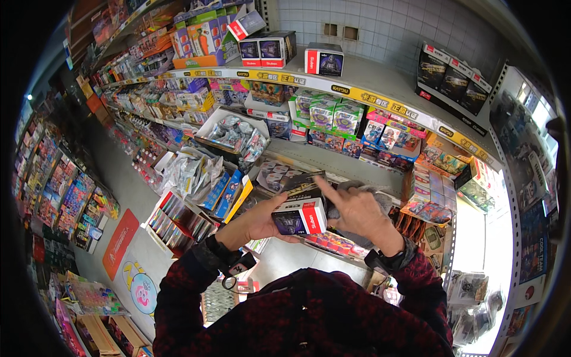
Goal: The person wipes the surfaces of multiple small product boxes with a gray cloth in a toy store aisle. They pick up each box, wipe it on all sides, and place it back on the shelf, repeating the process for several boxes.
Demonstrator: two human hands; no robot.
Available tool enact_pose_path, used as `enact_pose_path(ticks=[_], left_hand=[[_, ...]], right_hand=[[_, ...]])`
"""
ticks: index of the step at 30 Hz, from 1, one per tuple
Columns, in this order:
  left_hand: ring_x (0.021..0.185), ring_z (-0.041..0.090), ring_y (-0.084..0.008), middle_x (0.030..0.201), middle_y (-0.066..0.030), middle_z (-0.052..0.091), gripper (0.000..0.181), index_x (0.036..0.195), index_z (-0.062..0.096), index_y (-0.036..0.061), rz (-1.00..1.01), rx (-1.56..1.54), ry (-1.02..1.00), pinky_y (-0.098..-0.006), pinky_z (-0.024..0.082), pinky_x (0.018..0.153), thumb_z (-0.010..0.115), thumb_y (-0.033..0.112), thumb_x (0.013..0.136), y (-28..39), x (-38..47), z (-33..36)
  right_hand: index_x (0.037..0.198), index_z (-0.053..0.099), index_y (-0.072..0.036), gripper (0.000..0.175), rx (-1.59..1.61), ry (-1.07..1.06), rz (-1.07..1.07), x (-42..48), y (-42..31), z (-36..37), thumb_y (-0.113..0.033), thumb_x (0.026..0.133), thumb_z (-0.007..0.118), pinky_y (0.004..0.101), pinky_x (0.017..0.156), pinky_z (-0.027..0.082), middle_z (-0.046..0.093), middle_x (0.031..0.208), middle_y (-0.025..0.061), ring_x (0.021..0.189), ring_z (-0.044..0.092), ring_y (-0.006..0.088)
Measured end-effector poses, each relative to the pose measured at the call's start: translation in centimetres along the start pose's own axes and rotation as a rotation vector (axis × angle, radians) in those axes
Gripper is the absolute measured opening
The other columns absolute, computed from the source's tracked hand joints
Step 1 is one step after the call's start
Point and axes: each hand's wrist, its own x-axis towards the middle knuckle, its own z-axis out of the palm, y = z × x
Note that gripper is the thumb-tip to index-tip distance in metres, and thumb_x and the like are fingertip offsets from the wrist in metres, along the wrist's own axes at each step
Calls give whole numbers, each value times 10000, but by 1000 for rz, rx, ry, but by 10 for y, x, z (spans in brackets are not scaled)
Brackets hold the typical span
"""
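My left hand [256,221] holds a small boxed toy [290,221], dark with a red and white Sluban panel, from its left side and underneath. A dark printed piece [305,183] rises behind the box, close to my left thumb; whether it is a flap or a second box cannot be told. My right hand [363,216] is just right of the box, its index finger stretched toward the dark piece's right end. Fluffy grey cloth [381,196] shows around and below the right hand, apparently gripped by its other fingers, which are partly hidden.
On the upper shelf [374,67] stand a similar single box [324,60], a pair of boxes [263,49] and a black display carton [453,82]. Below are green boxes [328,114] and an open carton of foil packets [234,134]. An aisle floor [102,196] runs at left.
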Motion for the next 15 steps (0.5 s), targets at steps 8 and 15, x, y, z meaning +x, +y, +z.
enact_pose_path(ticks=[8,15], left_hand=[[1110,504,-228,1358,-69,342,628,1436,-46,323,253,413,-46,-444,490,844,358,425,966,-1,-7,27],[1199,439,-229,1416,-131,302,993,1467,42,154,816,1814,194,-376,433,900,698,417,769,48,-11,31]], right_hand=[[1277,439,-98,864,-9,287,46,-12,-4,28,-254,497,775,335,526,483,577,714,74,581,555,234],[1220,474,-44,692,745,192,278,-22,31,-5,-271,648,791,363,761,512,648,930,179,847,657,288]])
